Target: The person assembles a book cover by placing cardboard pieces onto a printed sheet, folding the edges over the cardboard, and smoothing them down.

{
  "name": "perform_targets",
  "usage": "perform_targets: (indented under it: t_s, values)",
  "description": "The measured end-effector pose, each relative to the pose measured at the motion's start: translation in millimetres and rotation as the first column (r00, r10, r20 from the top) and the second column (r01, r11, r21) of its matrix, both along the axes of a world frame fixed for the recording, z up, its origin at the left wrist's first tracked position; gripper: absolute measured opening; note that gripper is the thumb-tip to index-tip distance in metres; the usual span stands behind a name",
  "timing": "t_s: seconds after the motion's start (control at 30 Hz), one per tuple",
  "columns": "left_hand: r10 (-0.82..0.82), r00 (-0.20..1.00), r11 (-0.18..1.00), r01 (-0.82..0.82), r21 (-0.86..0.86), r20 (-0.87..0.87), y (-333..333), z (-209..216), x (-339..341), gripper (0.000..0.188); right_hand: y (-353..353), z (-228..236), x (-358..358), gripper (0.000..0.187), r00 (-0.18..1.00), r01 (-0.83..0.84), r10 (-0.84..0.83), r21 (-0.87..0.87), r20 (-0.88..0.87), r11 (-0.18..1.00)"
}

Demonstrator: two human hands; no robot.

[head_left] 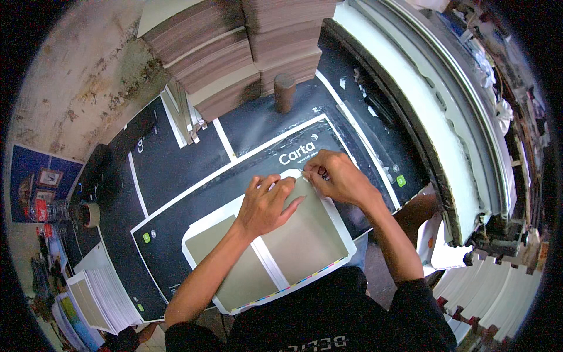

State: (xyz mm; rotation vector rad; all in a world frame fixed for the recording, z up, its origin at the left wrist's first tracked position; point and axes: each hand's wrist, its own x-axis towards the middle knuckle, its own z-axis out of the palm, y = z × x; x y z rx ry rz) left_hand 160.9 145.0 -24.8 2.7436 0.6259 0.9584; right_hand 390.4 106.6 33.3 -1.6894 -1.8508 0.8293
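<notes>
A book cover lies at a slant in front of me: two grey boards on a white sheet whose border shows around them, with a white strip between the boards. My left hand rests over the sheet's far edge, its fingers bent and its thumb stretched out over the right board. My right hand is closed in a pinch at the far right corner of the sheet. Something small and dark shows among its fingers; its kind cannot be made out.
Stacks of grey boards rise at the back of the black table mat. Before them stands a brown cylinder; thin strips lie left. A paper stack sits at left, a tape roll beyond. A large machine borders the right.
</notes>
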Motion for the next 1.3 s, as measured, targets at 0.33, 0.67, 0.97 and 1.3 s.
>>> perform_targets:
  t_s: [0.33, 0.67, 0.97, 1.3]
  values:
    - [0.006, 0.998, 0.992, -0.014, -0.129, -0.059, 1.7, 0.8, -1.9, 0.051, -1.5, -11.5, 3.8, 0.023, 0.978, -0.184, 0.157, 0.207, 0.14, 0.961]
    - [-0.006, 1.0, 0.991, 0.002, -0.132, -0.03, 1.2, 1.4, -1.5, 0.059, -22.3, 5.7, -5.5, 0.019, 0.522, -0.586, 0.324, 0.056, 0.789, 0.808]
    - [-0.042, 0.995, 0.985, 0.026, -0.168, -0.095, 3.2, -3.6, -2.1, 0.054, -35.9, -4.1, 8.5, 0.025, 0.877, -0.31, 0.12, 0.357, 0.465, 0.881]
    - [-0.025, 0.995, 0.99, 0.011, -0.14, -0.101, 0.0, -0.5, 0.5, 0.039, -51.0, -1.2, -16.1, 0.074, 0.981, 0.018, -0.057, 0.206, 0.186, 0.978]
